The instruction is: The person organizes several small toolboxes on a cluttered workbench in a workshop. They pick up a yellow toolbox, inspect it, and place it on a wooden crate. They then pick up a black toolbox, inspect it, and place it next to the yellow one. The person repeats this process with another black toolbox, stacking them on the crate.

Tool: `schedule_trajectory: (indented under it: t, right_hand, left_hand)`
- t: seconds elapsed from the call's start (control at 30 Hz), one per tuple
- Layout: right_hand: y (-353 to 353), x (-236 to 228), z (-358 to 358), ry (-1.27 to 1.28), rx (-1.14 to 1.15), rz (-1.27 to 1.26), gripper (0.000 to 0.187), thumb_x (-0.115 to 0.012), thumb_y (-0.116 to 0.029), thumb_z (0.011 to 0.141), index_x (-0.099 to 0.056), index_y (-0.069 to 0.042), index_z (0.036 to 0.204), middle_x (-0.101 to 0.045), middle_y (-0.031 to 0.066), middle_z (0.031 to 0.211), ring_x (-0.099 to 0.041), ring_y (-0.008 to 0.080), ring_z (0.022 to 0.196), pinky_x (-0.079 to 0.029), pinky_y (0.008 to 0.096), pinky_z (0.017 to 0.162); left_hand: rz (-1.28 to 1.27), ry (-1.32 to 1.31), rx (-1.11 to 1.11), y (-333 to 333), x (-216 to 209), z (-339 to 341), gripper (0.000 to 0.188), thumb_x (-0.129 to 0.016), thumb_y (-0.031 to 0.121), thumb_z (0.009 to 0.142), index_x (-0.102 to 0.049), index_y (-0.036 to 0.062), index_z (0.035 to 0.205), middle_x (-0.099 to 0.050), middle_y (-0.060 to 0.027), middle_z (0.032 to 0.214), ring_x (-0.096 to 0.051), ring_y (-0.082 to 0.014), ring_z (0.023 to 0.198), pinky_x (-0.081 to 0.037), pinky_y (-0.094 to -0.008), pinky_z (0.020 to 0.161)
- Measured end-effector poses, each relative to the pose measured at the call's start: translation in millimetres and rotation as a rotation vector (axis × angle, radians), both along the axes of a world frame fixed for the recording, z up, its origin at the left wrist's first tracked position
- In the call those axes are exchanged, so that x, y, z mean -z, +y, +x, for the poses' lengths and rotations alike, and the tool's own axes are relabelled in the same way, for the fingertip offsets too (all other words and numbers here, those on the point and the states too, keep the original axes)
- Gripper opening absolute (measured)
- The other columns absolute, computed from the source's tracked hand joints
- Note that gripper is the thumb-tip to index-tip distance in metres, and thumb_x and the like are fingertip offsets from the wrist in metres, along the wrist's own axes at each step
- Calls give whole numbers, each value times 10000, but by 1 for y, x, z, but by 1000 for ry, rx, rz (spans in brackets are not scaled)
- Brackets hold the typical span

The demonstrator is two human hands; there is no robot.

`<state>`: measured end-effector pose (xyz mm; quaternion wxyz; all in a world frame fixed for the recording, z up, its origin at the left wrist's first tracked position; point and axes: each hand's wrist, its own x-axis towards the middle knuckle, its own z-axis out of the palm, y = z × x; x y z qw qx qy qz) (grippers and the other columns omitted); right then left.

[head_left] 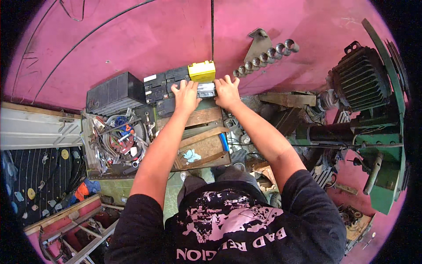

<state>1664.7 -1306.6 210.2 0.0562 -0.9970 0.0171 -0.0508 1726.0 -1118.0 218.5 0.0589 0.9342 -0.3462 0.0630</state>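
Both arms reach forward to a row of batteries against the pink wall. Between my hands is a small grey-and-black battery (206, 90), just in front of a bright yellow battery (201, 71). My left hand (187, 97) grips its left side, thumb and fingers curled, close to the neighbouring black batteries (177, 75). On the opposite side my right hand (227, 93) holds it, fingers bent over the edge. The undersides of both hands are hidden.
A large black battery (115, 92) stands to the left. Nearer lies a round tray of tools (123, 136), beside a wooden board (200, 147) on the bench. Metal sockets (266, 57) hang on the wall. At right stands a green machine with a finned motor (360, 79).
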Motion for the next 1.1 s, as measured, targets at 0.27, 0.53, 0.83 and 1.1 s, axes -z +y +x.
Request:
schedule_trajectory:
  t: [0.27,0.53,0.83,1.1]
  right_hand:
    - [-14,2,31,23,-22,-40,684,-871,-224,658,-614,-139,1286,-689,35,1189,-518,257,1247,-349,601,1028]
    - [-8,11,35,-61,-4,-106,521,-754,-215,796,-624,-155,1297,-653,36,1235,-519,245,1230,-383,561,976]
    - [-9,40,44,-187,-71,-353,398,-590,-208,935,-590,-115,1322,-576,81,1271,-512,256,1231,-404,559,995]
    - [-3,46,44,-143,-30,-369,606,-567,-219,969,-399,-141,1546,-426,98,1551,-459,250,1345,-361,617,1089]
  left_hand:
    - [54,56,-50,-13,-7,30,708,-934,343,642,-672,158,1273,-682,-14,1220,-543,-242,1190,-342,-566,978]
    - [61,-36,-92,-8,4,37,688,-924,436,647,-699,197,1252,-646,12,1191,-548,-214,1188,-373,-574,975]
    - [61,-75,-155,-7,24,37,918,-927,423,651,-552,228,1466,-613,13,1233,-543,-215,1171,-369,-590,978]
    - [86,-128,-143,-8,24,39,935,-938,404,638,-556,245,1476,-536,21,1437,-485,-253,1293,-354,-594,1004]
